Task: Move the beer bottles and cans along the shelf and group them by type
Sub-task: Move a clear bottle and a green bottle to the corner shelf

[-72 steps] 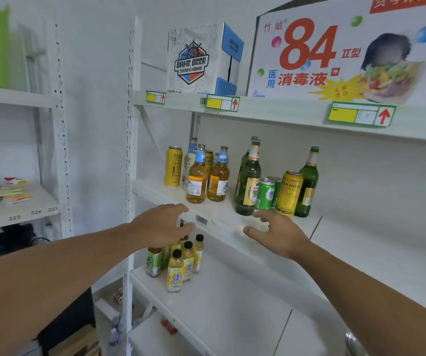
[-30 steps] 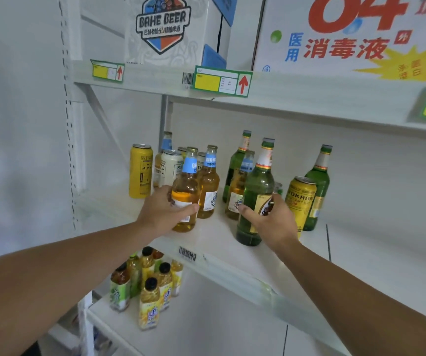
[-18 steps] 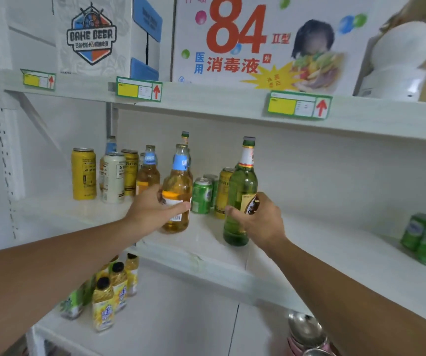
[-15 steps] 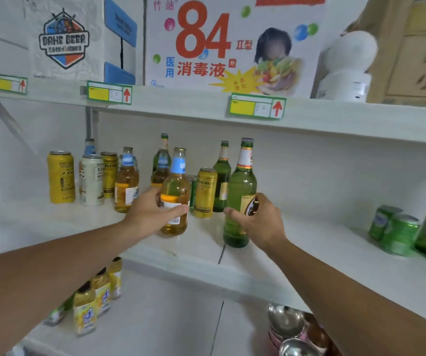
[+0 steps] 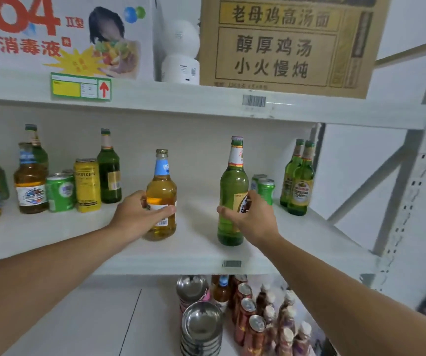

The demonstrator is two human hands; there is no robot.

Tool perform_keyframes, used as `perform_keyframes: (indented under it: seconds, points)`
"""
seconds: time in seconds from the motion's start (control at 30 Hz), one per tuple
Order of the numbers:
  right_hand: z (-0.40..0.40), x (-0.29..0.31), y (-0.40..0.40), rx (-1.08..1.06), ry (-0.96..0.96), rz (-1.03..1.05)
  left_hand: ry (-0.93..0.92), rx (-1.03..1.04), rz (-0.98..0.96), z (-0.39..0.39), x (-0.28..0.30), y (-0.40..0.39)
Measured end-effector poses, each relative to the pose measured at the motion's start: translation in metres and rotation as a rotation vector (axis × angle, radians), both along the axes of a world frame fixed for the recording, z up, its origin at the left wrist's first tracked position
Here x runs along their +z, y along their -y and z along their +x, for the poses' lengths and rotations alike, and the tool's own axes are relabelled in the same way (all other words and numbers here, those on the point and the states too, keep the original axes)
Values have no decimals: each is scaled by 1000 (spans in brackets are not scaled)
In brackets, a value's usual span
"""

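Note:
My left hand (image 5: pixel 140 214) grips an amber beer bottle (image 5: pixel 161 183) with a blue neck label. My right hand (image 5: pixel 251 217) grips a tall green beer bottle (image 5: pixel 233 181). Both bottles stand upright over the middle of the white shelf (image 5: pixel 196 255). To the left stand more amber bottles (image 5: pixel 30 186), a green can (image 5: pixel 60 191), a yellow can (image 5: pixel 87 185) and a green bottle (image 5: pixel 108 170). At the right end stand two green bottles (image 5: pixel 299 181) with green cans (image 5: pixel 265 189) beside them, partly hidden by my right hand.
The shelf above (image 5: pixel 206 104) carries a disinfectant carton (image 5: pixel 60 34), a white round device (image 5: pixel 181 52) and a brown noodle carton (image 5: pixel 283 44). Below sit stacked steel bowls (image 5: pixel 201 322) and several cans and bottles (image 5: pixel 263 319). A metal upright (image 5: pixel 412 176) bounds the right.
Both hands have carried their bottles rightward along the shelf, away from the mixed group, toward the green bottles and cans at the right end. The view has turned right.

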State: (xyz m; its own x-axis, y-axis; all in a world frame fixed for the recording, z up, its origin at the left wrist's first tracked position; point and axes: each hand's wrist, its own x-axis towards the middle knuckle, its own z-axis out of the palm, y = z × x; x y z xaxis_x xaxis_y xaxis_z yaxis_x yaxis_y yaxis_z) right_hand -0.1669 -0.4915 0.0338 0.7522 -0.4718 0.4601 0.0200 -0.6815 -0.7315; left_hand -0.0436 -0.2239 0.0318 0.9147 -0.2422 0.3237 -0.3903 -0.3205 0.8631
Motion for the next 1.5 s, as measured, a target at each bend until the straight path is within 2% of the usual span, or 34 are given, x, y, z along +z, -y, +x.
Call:
perform_keyframes:
  seconds: [0.43,0.67,0.87,1.1,1.5]
  points:
    - [-80,11,92,-329,30,73,6,-255,8,-1,14,132]
    - [-95,3,133,-368,26,108,-17,-322,10,-10,3,183]
    - [-91,-2,190,-352,21,111,-1,-309,7,-16,8,218]
    - [-57,-10,248,-279,26,187,-13,-183,-26,-21,11,241]
    - [-17,-16,285,-267,-7,120,-29,-56,-29,-5,5,238]
